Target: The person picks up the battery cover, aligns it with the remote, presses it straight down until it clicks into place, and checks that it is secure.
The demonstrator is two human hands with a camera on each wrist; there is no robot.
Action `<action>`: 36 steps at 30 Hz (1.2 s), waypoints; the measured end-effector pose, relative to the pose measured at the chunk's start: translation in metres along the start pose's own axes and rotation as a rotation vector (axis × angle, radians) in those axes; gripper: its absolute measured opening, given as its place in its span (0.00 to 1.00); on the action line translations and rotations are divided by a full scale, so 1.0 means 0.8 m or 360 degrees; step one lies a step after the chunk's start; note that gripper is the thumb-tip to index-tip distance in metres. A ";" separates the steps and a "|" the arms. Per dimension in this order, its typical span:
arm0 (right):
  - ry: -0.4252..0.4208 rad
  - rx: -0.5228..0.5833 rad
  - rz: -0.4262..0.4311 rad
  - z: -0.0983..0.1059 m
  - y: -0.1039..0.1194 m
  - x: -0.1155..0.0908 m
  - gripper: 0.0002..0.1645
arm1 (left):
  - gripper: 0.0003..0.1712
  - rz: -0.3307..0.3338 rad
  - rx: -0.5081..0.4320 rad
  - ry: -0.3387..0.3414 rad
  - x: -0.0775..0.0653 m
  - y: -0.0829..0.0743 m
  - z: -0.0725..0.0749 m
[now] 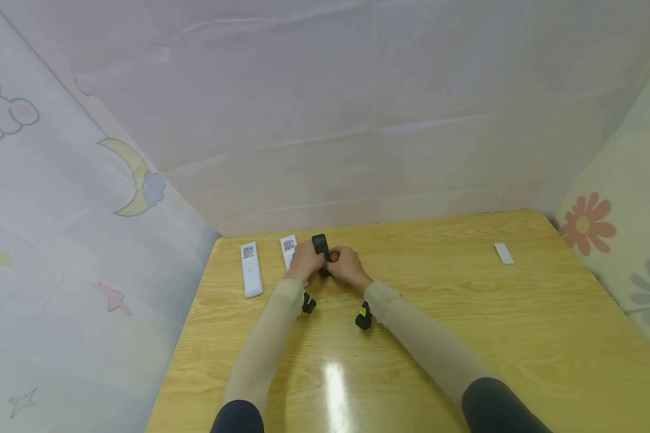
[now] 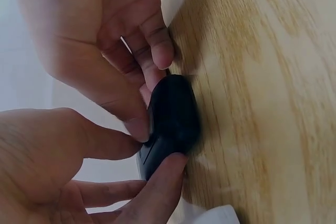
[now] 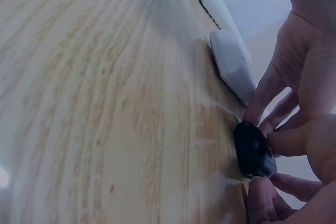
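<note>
Both hands are on a slim black remote control (image 1: 319,243), near the back of the wooden table. My left hand (image 1: 306,262) grips its left side, thumb over the upper face. From the right, my right hand (image 1: 348,266) pinches the remote's edge between thumb and fingers. In the left wrist view, both thumbs meet at one side of the black remote (image 2: 176,108), whose rounded end faces the camera. The right wrist view shows the remote (image 3: 252,149) close over the tabletop, fingers at both sides. A white remote (image 1: 289,248) with a printed label lies partly hidden behind my left hand.
Another white remote (image 1: 251,273), also labelled, lies at the table's left. Far to the right is a small flat white piece (image 1: 504,253). A cloth backdrop (image 1: 357,150) stands behind the table (image 1: 439,300), with printed walls at both sides.
</note>
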State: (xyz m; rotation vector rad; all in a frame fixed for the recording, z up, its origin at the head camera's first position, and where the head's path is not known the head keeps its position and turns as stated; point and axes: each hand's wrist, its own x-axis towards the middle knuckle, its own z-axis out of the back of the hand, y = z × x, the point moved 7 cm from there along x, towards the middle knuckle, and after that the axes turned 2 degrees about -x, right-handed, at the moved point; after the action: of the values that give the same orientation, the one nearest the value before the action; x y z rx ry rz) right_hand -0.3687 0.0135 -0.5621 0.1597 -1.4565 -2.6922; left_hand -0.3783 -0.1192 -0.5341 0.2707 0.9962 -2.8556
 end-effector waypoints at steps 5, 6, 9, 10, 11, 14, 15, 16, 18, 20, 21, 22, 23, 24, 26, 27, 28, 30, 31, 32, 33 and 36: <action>0.0082 0.0034 -0.0091 0.002 0.003 -0.001 0.30 | 0.17 -0.0011 -0.0057 0.0014 -0.001 0.005 0.003; 0.0096 0.0048 -0.0101 0.004 0.004 -0.001 0.30 | 0.17 -0.0012 -0.0070 0.0017 -0.001 0.005 0.004; 0.0136 0.0110 -0.0108 0.011 0.003 -0.004 0.32 | 0.19 -0.0037 -0.0108 -0.0011 -0.004 0.003 0.012; 0.0149 0.0142 -0.0104 0.014 0.002 -0.005 0.32 | 0.21 -0.0048 -0.0116 -0.0024 -0.006 0.001 0.015; 0.0163 0.0176 -0.0095 0.019 0.001 -0.007 0.32 | 0.23 -0.0058 -0.0131 -0.0031 -0.008 0.000 0.019; 0.0183 0.0228 -0.0085 0.032 -0.005 -0.009 0.32 | 0.28 -0.0085 -0.0155 -0.0064 -0.012 -0.001 0.027; 0.0182 0.0232 -0.0084 0.037 -0.007 -0.009 0.31 | 0.29 -0.0092 -0.0155 -0.0074 -0.012 0.000 0.030; 0.0176 0.0219 -0.0078 0.042 -0.009 -0.008 0.31 | 0.29 -0.0096 -0.0149 -0.0083 -0.011 0.002 0.033; 0.0152 0.0185 -0.0073 0.053 -0.013 -0.008 0.30 | 0.29 -0.0107 -0.0145 -0.0096 -0.010 0.005 0.038; 0.0136 0.0153 -0.0062 0.064 -0.016 -0.008 0.30 | 0.29 -0.0111 -0.0149 -0.0104 -0.009 0.009 0.043; 0.0128 0.0143 -0.0051 0.069 -0.017 -0.009 0.30 | 0.29 -0.0115 -0.0152 -0.0108 -0.008 0.011 0.046; 0.0123 0.0141 -0.0044 0.074 -0.019 -0.010 0.30 | 0.29 -0.0115 -0.0155 -0.0107 -0.008 0.013 0.048; 0.0121 0.0149 -0.0035 0.080 -0.021 -0.011 0.30 | 0.29 -0.0112 -0.0166 -0.0106 -0.008 0.015 0.050; 0.0120 0.0152 -0.0022 0.085 -0.022 -0.012 0.30 | 0.29 -0.0106 -0.0175 -0.0106 -0.008 0.016 0.052; 0.0118 0.0155 0.0007 0.095 -0.025 -0.015 0.29 | 0.29 -0.0089 -0.0192 -0.0101 -0.009 0.020 0.054; 0.0115 0.0156 0.0016 0.100 -0.027 -0.016 0.29 | 0.29 -0.0082 -0.0199 -0.0104 -0.009 0.022 0.056; 0.0112 0.0158 0.0022 0.104 -0.029 -0.017 0.29 | 0.30 -0.0075 -0.0201 -0.0102 -0.009 0.023 0.057; 0.0106 0.0149 0.0038 0.111 -0.033 -0.019 0.29 | 0.30 -0.0068 -0.0206 -0.0103 -0.009 0.026 0.058; 0.0104 0.0153 0.0042 0.115 -0.035 -0.021 0.29 | 0.30 -0.0062 -0.0203 -0.0102 -0.009 0.028 0.058; 0.0101 0.0153 0.0046 0.118 -0.036 -0.023 0.29 | 0.30 -0.0055 -0.0194 -0.0103 -0.009 0.030 0.058; 0.0100 0.0153 0.0049 0.121 -0.038 -0.024 0.29 | 0.29 -0.0046 -0.0194 -0.0106 -0.009 0.032 0.058; 0.0097 0.0152 0.0059 0.128 -0.043 -0.029 0.29 | 0.28 -0.0008 -0.0174 -0.0113 -0.009 0.040 0.059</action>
State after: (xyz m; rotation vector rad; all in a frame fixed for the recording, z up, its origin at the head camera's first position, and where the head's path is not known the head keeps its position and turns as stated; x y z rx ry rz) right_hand -0.3594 0.1196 -0.5338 0.2164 -1.5546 -2.5666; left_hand -0.3724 -0.1728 -0.5158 0.1563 1.1351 -2.7817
